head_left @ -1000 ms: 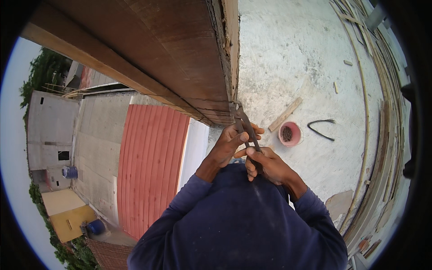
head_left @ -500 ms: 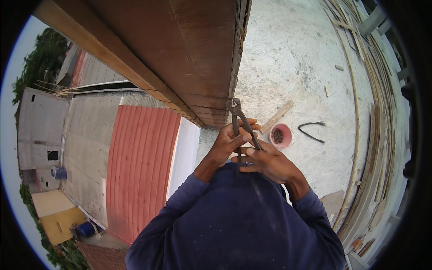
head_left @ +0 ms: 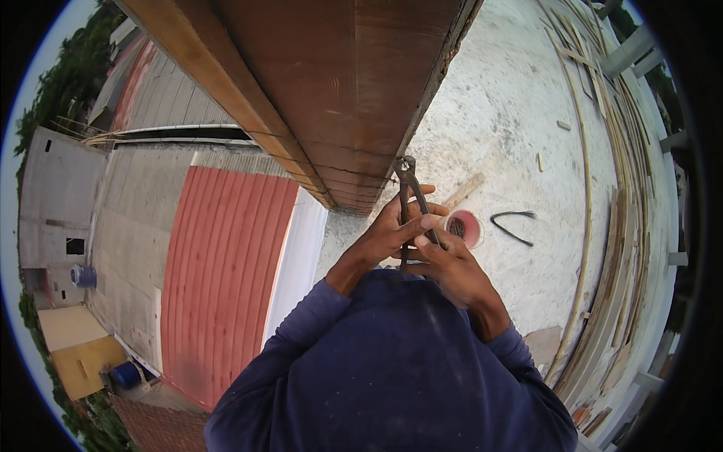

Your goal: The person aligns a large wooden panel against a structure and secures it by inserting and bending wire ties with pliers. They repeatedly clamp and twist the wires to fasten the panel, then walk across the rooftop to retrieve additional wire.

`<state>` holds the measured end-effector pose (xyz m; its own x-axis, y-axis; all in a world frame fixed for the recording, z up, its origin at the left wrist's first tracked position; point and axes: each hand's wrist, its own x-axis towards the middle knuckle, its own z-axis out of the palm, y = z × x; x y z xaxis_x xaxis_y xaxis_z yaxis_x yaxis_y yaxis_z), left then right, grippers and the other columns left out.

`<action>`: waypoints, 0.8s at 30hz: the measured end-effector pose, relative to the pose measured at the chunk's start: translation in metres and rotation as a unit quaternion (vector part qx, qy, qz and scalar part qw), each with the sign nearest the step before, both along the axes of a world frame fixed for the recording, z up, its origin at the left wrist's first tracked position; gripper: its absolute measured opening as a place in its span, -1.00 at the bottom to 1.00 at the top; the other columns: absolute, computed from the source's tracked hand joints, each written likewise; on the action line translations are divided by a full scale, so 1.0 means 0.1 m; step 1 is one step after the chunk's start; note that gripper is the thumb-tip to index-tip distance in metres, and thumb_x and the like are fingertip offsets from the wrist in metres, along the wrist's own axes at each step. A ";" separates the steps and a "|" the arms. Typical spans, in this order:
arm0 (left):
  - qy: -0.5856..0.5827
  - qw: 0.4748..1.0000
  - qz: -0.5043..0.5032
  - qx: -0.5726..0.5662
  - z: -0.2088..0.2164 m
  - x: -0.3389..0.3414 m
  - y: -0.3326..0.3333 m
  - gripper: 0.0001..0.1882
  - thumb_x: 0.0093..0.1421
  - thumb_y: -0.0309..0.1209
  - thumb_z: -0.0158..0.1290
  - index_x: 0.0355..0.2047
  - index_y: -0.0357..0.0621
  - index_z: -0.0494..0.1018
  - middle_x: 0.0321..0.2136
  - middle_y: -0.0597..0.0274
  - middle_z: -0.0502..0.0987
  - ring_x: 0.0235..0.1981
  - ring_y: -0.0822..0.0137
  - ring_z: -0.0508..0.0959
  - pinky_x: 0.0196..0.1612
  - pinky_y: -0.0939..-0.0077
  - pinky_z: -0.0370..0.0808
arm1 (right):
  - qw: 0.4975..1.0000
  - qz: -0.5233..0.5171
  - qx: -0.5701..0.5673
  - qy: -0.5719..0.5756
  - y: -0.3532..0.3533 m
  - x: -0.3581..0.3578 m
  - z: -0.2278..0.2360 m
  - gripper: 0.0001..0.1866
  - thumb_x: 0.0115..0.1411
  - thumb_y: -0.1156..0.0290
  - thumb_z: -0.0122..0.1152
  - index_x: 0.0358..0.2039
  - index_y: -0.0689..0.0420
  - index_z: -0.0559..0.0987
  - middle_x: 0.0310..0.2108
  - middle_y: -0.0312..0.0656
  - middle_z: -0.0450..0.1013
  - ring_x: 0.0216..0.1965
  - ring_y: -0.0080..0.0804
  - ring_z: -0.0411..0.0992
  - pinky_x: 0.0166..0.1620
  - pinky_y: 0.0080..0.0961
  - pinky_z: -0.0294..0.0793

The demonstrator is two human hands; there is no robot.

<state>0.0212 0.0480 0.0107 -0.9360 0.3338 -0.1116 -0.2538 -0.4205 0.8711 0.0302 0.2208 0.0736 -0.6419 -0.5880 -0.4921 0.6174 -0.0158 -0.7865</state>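
Note:
Dark metal end-cutting pincers (head_left: 407, 177) point away from me, handles spread in a V. My left hand (head_left: 382, 235) is closed around the left handle, with a finger or two reaching across toward the other one. On the right handle my right hand (head_left: 454, 270) is closed, its thumb near the left one. The jaws are at the near right corner of a tall brown wooden column form (head_left: 331, 83), close to a thin wire (head_left: 352, 170) that runs across its face. Whether the jaws grip the wire is too small to tell.
On the pale concrete floor (head_left: 520, 113) are a pink bucket (head_left: 474, 224) with small brown pieces inside, a bent bundle of dark wire (head_left: 510, 230) and a short board (head_left: 465, 189). Long wooden strips (head_left: 614, 256) line the right side. A red roof (head_left: 226, 279) lies below, left.
The view has shifted, and the column form now appears farther right with more wire showing. The pincers stay at its corner in both hands; their handles look slightly closer together.

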 end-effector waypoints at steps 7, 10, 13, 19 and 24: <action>0.012 1.000 -0.021 0.010 0.03 -0.01 -0.02 -0.04 0.26 0.05 0.21 0.40 -0.30 0.04 0.15 -0.19 0.45 0.12 0.08 0.55 0.12 0.23 0.55 | 1.000 -0.010 -0.023 -0.011 -0.01 -0.04 0.04 -0.57 0.52 0.27 -0.08 0.28 0.25 0.35 0.08 -0.03 0.45 0.04 -0.24 0.54 0.03 -0.34 0.62; 0.022 0.999 -0.036 0.001 0.04 -0.03 -0.04 -0.03 0.24 0.06 0.22 0.40 -0.30 0.04 0.15 -0.19 0.45 0.12 0.08 0.55 0.11 0.24 0.56 | 0.996 -0.002 0.058 0.063 -0.02 -0.02 -0.02 -0.64 0.52 0.27 -0.09 0.14 0.25 0.42 -0.14 -0.14 0.50 -0.20 -0.42 0.57 -0.17 -0.47 0.62; 0.014 0.999 -0.049 -0.010 0.04 -0.05 -0.04 -0.02 0.23 0.01 0.26 0.39 -0.33 0.03 0.15 -0.19 0.46 0.09 0.10 0.57 0.05 0.29 0.58 | 0.982 0.005 0.123 0.142 -0.04 -0.01 -0.10 -0.69 0.53 0.24 -0.08 -0.04 0.25 0.46 -0.34 -0.25 0.45 -0.43 -0.56 0.49 -0.36 -0.56 0.51; 0.028 0.999 -0.029 -0.034 -0.01 -0.04 0.01 -0.07 0.22 0.06 0.24 0.34 -0.33 0.15 0.13 -0.16 0.49 0.06 0.14 0.59 0.04 0.31 0.59 | 0.969 0.013 0.123 0.214 -0.06 -0.01 -0.15 -0.66 0.53 0.21 -0.07 -0.21 0.26 0.46 -0.45 -0.29 0.40 -0.54 -0.58 0.44 -0.47 -0.57 0.43; 0.026 0.994 -0.097 -0.035 -0.14 -0.09 -0.06 -0.18 0.27 0.15 0.14 0.21 -0.36 0.35 0.09 -0.11 0.53 0.05 0.18 0.60 0.07 0.30 0.58 | 0.988 0.019 0.083 0.129 -0.01 -0.09 -0.09 -0.63 0.52 0.15 -0.05 -0.20 0.25 0.47 -0.47 -0.32 0.39 -0.55 -0.62 0.42 -0.46 -0.59 0.46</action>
<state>0.0121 0.0416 -0.0028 -0.8596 0.5022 -0.0939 -0.2783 -0.3061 0.9104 0.0216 0.2203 0.0650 -0.7382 -0.5384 -0.4064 0.3933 0.1460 -0.9077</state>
